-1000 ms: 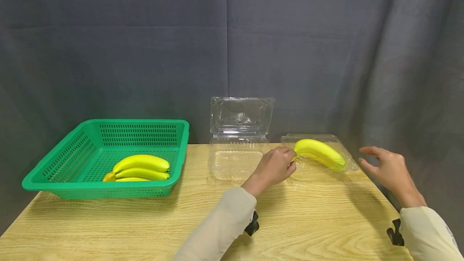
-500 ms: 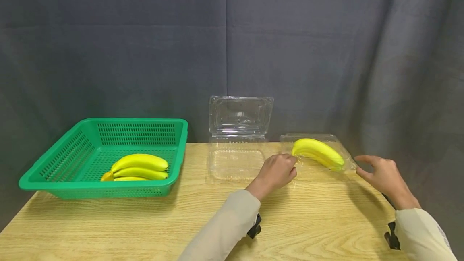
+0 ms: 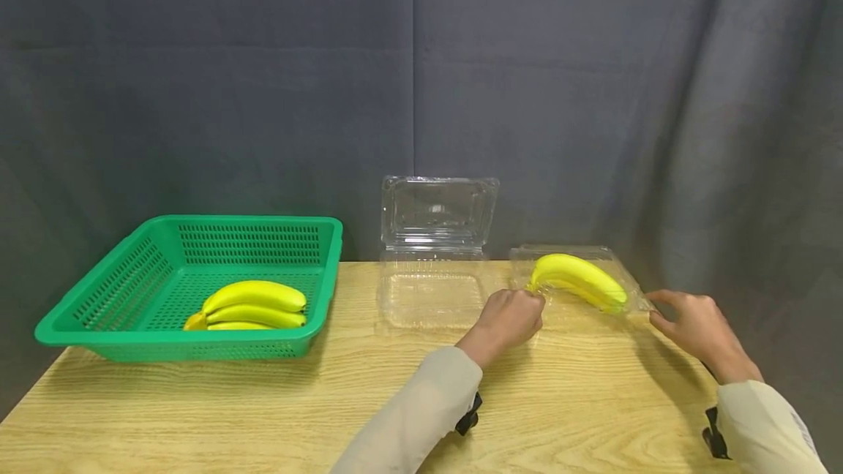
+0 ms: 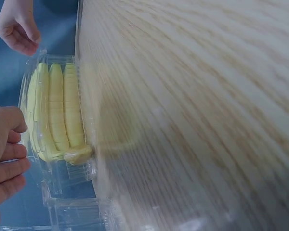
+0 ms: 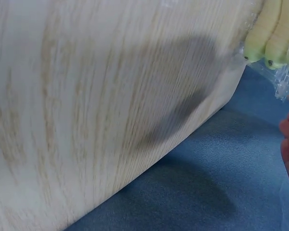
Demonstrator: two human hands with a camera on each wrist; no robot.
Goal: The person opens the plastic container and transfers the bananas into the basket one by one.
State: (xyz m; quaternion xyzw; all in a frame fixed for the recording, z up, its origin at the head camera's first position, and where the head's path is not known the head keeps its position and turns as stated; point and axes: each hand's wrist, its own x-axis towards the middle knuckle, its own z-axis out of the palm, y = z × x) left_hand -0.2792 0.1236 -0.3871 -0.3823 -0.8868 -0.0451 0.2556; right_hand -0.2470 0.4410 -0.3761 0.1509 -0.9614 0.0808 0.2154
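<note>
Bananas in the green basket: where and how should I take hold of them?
Probably best across the middle of the bananas, coming down from above: they lie side by side, lengthwise left to right in the head view, and the walls of the green basket rise around them. The joined stem end, at the left, looks narrower.

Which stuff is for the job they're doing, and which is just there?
For the job, I think:
bananas in the clear box
left hand and right hand, by that box

Maybe for it too, but untouched: open box, green basket, other bananas

Just there:
table
curtain
</note>
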